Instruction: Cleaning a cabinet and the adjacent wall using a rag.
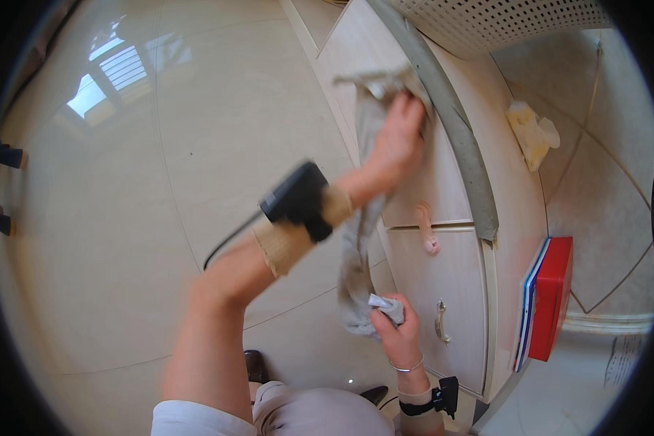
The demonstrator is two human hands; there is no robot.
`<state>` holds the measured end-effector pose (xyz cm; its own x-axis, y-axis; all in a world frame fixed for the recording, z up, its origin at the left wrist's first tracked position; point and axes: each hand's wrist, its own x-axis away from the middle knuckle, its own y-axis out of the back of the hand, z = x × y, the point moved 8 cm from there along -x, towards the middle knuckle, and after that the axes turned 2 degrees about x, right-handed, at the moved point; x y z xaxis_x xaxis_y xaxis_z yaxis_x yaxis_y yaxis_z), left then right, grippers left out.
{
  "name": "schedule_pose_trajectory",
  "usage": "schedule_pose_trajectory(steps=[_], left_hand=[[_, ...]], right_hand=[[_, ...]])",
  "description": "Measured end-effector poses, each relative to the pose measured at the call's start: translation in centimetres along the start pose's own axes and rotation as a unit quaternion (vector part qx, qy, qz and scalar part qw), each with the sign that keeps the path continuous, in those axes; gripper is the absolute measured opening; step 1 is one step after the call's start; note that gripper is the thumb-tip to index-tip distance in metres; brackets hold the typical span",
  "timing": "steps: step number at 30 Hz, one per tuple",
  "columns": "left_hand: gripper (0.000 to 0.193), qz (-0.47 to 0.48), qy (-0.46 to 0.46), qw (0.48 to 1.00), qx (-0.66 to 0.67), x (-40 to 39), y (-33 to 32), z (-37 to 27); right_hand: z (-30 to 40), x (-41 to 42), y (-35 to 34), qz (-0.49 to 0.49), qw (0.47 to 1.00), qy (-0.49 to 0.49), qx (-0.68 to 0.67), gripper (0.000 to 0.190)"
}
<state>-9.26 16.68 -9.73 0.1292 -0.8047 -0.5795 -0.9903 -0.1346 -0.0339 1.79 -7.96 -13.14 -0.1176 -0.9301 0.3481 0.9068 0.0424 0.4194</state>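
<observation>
A long grey cloth (366,122) hangs between my two hands along the front of a pale wood-grain cabinet (447,278). My left hand (395,144), blurred, grips its upper part against the upper cabinet front, just below a grey strip (463,141) on the top edge. Lower down and closer to my body, my right hand (400,332) holds the bunched other end, where a small white piece, perhaps a label, sticks out. Right of that hand is a metal pull handle (441,321) on the lower door. A pink latch or handle (428,229) sits across the gap between the fronts.
On the cabinet top are a perforated white plastic basket (501,24), a yellowish soft tissue pack (531,135) and a red box or book (551,300) beside thin booklets (526,305). Glossy tiles (114,245) cover the floor. Dark furniture feet (8,158) show far left.
</observation>
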Motion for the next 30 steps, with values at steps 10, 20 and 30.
schedule_pose_trajectory(steps=[10, 20, 30], left_hand=[[0.038, 0.079, -0.132, 0.987, -0.044, 11.1, -5.0, -6.9], [0.020, -0.093, 0.013, 0.994, -0.059, -6.1, 3.4, 4.9], [0.027, -0.092, 0.132, 0.985, -0.061, -8.3, 7.1, 15.5]], right_hand=[[1.7, 1.6, -1.4, 0.012, 0.999, 0.039, 0.022, 0.025], [4.9, -0.1, 0.3, -0.048, 0.997, 0.046, -0.045, 0.023], [6.5, -2.6, -0.4, -0.089, 0.991, 0.085, -0.058, 0.025]])
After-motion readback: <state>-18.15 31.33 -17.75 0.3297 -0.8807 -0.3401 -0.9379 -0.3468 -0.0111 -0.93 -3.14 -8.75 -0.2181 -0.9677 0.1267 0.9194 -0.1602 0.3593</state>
